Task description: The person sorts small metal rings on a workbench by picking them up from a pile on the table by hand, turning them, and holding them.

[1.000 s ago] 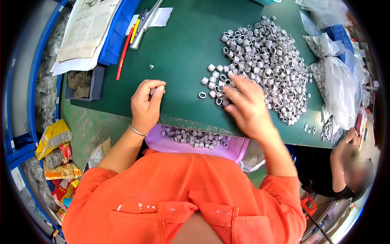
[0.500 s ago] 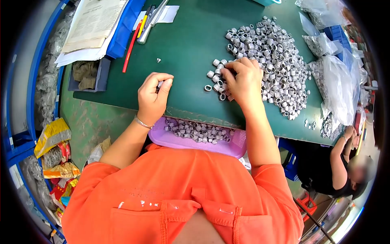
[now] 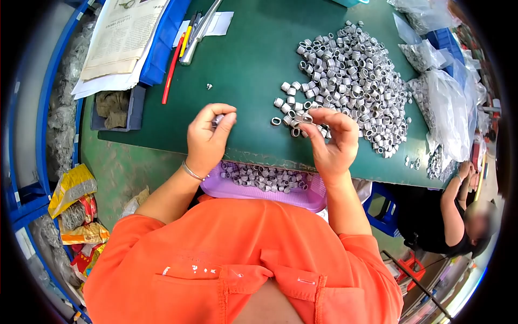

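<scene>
My left hand [image 3: 208,135] is closed above the table's near edge, its thumb and fingers curled round a small grey metal ring [image 3: 217,120] that is mostly hidden. Between the thumb and forefinger of my right hand [image 3: 337,141], a short metal ring [image 3: 305,118] is pinched at the near-left side of the pile. That pile of grey metal rings [image 3: 356,81] spreads over the green table [image 3: 253,59]. Below the table edge, between my forearms, a purple basket [image 3: 317,201] holds many similar rings.
A blue tray [image 3: 164,51] with papers, a grey bin [image 3: 135,110] with a cloth, and pens [image 3: 172,70] lie at left. Small bits [image 3: 209,86] rest mid-table. Plastic bags of parts [image 3: 448,108] line the right side, where another person [image 3: 431,216] sits.
My right hand has drawn back from the pile toward me, and a ring now shows in its pinch. My left hand has shifted slightly nearer and to the right.
</scene>
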Tool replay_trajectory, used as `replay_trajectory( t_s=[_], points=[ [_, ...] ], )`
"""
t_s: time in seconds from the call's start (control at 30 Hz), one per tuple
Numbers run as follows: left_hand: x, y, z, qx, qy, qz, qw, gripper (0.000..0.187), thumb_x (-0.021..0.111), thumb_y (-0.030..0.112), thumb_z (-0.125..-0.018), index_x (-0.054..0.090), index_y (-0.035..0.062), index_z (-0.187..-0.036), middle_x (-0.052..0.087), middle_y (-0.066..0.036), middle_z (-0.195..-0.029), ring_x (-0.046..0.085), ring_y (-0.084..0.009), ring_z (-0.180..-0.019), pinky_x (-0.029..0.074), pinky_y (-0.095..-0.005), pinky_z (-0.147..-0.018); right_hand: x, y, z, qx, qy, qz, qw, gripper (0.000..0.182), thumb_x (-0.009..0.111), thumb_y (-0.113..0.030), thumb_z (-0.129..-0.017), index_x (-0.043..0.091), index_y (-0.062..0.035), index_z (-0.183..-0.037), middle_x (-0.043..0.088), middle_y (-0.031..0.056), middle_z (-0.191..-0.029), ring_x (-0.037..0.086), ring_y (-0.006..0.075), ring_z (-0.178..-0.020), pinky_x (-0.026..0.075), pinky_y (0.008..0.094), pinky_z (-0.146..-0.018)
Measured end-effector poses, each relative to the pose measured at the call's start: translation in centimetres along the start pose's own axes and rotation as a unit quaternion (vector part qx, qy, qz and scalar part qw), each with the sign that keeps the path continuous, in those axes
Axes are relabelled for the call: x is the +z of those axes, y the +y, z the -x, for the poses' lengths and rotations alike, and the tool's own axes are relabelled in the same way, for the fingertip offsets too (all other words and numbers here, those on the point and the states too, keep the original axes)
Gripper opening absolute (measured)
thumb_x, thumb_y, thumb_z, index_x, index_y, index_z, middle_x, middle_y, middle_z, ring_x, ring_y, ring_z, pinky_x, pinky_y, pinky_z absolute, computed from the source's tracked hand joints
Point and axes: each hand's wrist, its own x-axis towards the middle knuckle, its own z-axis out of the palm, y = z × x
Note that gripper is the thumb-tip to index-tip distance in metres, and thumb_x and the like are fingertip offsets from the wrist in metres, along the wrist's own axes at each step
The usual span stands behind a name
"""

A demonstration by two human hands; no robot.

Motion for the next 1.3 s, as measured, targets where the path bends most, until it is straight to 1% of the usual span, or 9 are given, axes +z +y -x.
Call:
replay_trajectory(
  t_s=[0.17,0.23,0.33,0.43,0.6,0.9,1.03,1.2,1.3],
  points=[
    [2.4,2.6,0.8,-0.241,-0.209,0.285,0.904,0.023,0.049,0.018,-0.094,0.054,-0.001,-0.105,0.06,-0.009,-0.08,0.05,-0.0085,-0.053,0.038,-0.0192,-0.042,0.4,-0.9,0.9,-0.03,0.026,-0.07,0.997,0.042,0.073,0.01,-0.067,0.047,-0.0014,-0.098,0.061,0.0139,-0.089,0.061,0.0208,-0.078,0.051,0.0288,-0.069],
    [3.4,3.1,0.8,-0.361,-0.248,0.4,0.805,0.03,0.043,0.023,-0.096,0.052,-0.0023,-0.108,0.061,-0.011,-0.086,0.058,-0.0134,-0.059,0.043,-0.0221,-0.043,-0.1,-2.6,0.8,-0.041,-0.112,0.008,0.993,0.041,0.073,0.01,-0.064,0.047,-0.0017,-0.094,0.061,0.015,-0.088,0.06,0.0228,-0.083,0.049,0.0322,-0.07],
    [3.2,2.1,0.9,-0.388,-0.293,0.43,0.761,0.025,0.045,0.02,-0.095,0.053,-0.0008,-0.106,0.057,-0.007,-0.08,0.048,-0.0098,-0.051,0.036,-0.0183,-0.041,-0.1,-2.9,1.0,-0.091,-0.132,0.111,0.981,0.035,0.073,-0.005,-0.065,0.058,-0.0025,-0.096,0.061,0.012,-0.096,0.058,0.0291,-0.085,0.045,0.0365,-0.075],
    [2.7,2.2,0.8,-0.394,-0.268,0.397,0.785,0.017,0.048,0.015,-0.093,0.054,0.0006,-0.101,0.051,-0.003,-0.073,0.037,-0.005,-0.047,0.028,-0.016,-0.039,-1.4,-1.4,1.7,0.034,-0.074,0.346,0.935,0.038,0.067,-0.012,-0.074,0.058,-0.005,-0.11,0.05,0.016,-0.119,0.046,0.0337,-0.11,0.034,0.042,-0.093],
    [1.9,1.7,0.4,-0.386,-0.214,0.361,0.821,0.012,0.049,0.012,-0.092,0.054,0.0019,-0.097,0.048,-0.001,-0.071,0.034,-0.0024,-0.046,0.025,-0.0151,-0.037,0.7,-1.6,2.5,0.071,-0.156,0.379,0.909,0.048,0.067,-0.019,-0.075,0.053,-0.0075,-0.12,0.044,0.0142,-0.129,0.037,0.0343,-0.12,0.025,0.0463,-0.099],
    [2.3,1.7,0.5,-0.356,-0.202,0.291,0.865,0.014,0.052,0.011,-0.091,0.05,0.0034,-0.102,0.052,-0.003,-0.074,0.038,-0.0031,-0.05,0.028,-0.0161,-0.039,2.1,-1.3,2.5,0.015,-0.146,0.161,0.976,0.035,0.059,0.0,-0.076,0.056,-0.0038,-0.111,0.048,0.0167,-0.121,0.044,0.0337,-0.113,0.031,0.0405,-0.096],
    [2.5,2.2,0.6,-0.346,-0.217,0.254,0.877,0.011,0.052,0.01,-0.091,0.051,0.0029,-0.1,0.052,-0.003,-0.074,0.036,-0.0032,-0.048,0.027,-0.0162,-0.04,-1.0,-1.7,2.5,0.081,-0.067,0.364,0.925,0.035,0.061,-0.004,-0.075,0.057,-0.0017,-0.109,0.049,0.0168,-0.118,0.046,0.0341,-0.106,0.035,0.043,-0.089],
    [3.1,2.0,0.7,-0.286,-0.251,0.176,0.908,0.01,0.054,0.009,-0.089,0.055,0.0013,-0.096,0.059,-0.005,-0.076,0.041,-0.0024,-0.049,0.03,-0.0161,-0.041,-1.0,-1.5,3.2,0.06,-0.116,0.205,0.97,0.034,0.059,0.001,-0.077,0.055,-0.0001,-0.111,0.05,0.0186,-0.115,0.047,0.0368,-0.104,0.036,0.0439,-0.094],
    [2.4,1.4,0.8,-0.271,-0.217,0.182,0.92,0.011,0.055,0.009,-0.089,0.055,0.0006,-0.096,0.059,-0.004,-0.075,0.04,-0.0017,-0.049,0.031,-0.0161,-0.042,-3.0,0.8,1.4,-0.01,-0.015,0.361,0.932,0.032,0.061,-0.002,-0.076,0.056,-0.0003,-0.107,0.053,0.0177,-0.105,0.05,0.0337,-0.095,0.039,0.0405,-0.084]
  ],
)
